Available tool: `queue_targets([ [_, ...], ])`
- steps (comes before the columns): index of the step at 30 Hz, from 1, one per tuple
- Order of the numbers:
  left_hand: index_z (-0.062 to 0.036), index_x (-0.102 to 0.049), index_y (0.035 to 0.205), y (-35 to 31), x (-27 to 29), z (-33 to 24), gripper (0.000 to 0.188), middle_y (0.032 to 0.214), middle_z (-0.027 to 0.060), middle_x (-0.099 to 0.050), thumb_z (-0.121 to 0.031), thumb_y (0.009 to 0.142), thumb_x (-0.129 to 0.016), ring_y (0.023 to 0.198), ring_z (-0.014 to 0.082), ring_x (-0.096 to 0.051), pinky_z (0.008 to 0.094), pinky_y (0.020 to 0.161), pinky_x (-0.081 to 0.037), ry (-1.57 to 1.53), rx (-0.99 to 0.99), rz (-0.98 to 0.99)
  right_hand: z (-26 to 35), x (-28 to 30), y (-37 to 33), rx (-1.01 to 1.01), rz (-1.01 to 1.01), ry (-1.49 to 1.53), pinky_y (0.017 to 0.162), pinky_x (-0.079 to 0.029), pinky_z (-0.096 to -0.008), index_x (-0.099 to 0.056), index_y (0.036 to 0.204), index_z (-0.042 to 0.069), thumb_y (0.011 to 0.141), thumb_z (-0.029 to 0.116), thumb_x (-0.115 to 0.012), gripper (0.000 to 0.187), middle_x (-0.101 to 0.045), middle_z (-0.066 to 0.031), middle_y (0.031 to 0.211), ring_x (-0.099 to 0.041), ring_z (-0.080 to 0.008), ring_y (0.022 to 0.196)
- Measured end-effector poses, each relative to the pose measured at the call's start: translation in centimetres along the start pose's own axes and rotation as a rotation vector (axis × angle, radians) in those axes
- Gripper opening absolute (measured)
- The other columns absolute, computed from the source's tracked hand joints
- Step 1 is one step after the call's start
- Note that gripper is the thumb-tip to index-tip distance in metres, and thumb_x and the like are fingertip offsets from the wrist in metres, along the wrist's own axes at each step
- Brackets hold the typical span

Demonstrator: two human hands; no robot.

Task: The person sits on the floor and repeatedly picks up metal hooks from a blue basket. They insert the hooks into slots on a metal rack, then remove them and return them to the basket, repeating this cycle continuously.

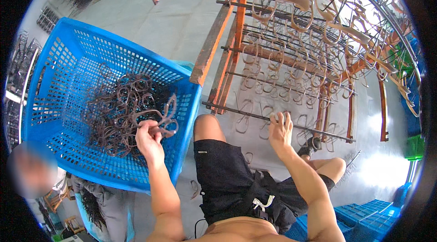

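Metal hooks (161,117) above blue basket (68,55); grey concrete floor (168,23); orange rack (218,37)

Crate wall (184,119) and rack rods (273,119) seemingly hem the knee gap.

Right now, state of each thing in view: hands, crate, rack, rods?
left hand: closed on a few brown looped metal pieces, lifted over the crate
right hand: gripping a thin dark metal rod
blue plastic lattice crate: tilted, partly filled with a tangle of brown loops
orange metal rack: upper rods hung with loops; lowest rod nearly bare
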State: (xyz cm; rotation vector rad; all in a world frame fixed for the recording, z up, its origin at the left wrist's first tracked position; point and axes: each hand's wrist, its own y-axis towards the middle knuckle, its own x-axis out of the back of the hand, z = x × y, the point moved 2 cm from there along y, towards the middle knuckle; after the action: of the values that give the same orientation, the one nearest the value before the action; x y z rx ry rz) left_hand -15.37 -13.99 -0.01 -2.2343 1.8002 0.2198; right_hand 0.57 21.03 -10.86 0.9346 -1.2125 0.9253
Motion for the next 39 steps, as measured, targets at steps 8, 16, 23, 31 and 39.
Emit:
queue_targets([
  [8, -0.0001, -0.055, 0.086, -8.9, -6.0, -1.5, 0.032, 0.058, 0.0101, -0.053, -0.031, 0.09, -0.047, 0.044, 0.0134, -0.042, 0.0247, 0.042, -0.034, -0.191, 0.441, 0.57, 3.9, 7.2, -8.2, 0.013, 0.526, 0.48, 0.104, -0.026, -0.0481, -0.052, 0.119, 0.003, 0.084, 0.023, -0.055, 0.041, -0.04, -0.0183, 0.132, -0.029, -0.0379, 0.127],
  [16, -0.0069, -0.052, 0.126, -22.1, -15.4, 5.1, 0.034, 0.083, 0.0074, -0.062, -0.013, 0.093, -0.049, 0.062, 0.0049, -0.045, 0.0187, 0.056, -0.036, 0.168, 0.547, 1.419, 0.4, 12.3, -13.0, -0.315, -0.121, 1.321, 0.099, -0.031, -0.0319, -0.042, 0.128, 0.0, 0.098, 0.019, -0.036, 0.036, -0.05, -0.0108, 0.12, -0.047, -0.0196, 0.11],
  [23, -0.0036, -0.04, 0.132, -28.8, -21.0, 9.7, 0.045, 0.107, 0.0089, -0.056, -0.007, 0.089, -0.053, 0.077, 0.0109, -0.053, 0.023, 0.065, -0.043, 0.217, 0.508, 1.567, -6.5, 12.8, -15.4, -0.542, -0.588, 2.407, 0.077, -0.05, -0.0419, -0.049, 0.109, 0.001, 0.093, 0.029, -0.043, 0.033, -0.056, -0.0207, 0.107, -0.06, -0.0316, 0.091],
  [31, 0.0014, -0.06, 0.096, -28.3, -19.8, 9.9, 0.018, 0.089, 0.003, -0.057, 0.004, 0.078, -0.061, 0.081, 0.0095, -0.054, 0.0222, 0.076, -0.044, 0.389, 0.565, 1.429, -24.2, 9.9, -17.5, -0.959, -1.101, 1.525, 0.042, -0.031, -0.019, -0.056, 0.107, 0.003, 0.096, 0.022, -0.045, 0.024, -0.044, 0.0015, 0.059, -0.037, -0.0046, 0.046],
  [39, 0.0016, -0.059, 0.096, -26.6, -19.5, 10.0, 0.02, 0.093, 0.0058, -0.062, 0.006, 0.077, -0.064, 0.084, 0.0108, -0.058, 0.0215, 0.076, -0.046, 0.436, 0.474, 1.405, -26.0, 4.8, -13.6, -0.858, -1.277, 1.892, 0.04, -0.031, -0.0199, -0.057, 0.107, 0.005, 0.092, 0.017, -0.055, 0.019, -0.044, 0.0041, 0.062, -0.038, -0.0045, 0.048],
])
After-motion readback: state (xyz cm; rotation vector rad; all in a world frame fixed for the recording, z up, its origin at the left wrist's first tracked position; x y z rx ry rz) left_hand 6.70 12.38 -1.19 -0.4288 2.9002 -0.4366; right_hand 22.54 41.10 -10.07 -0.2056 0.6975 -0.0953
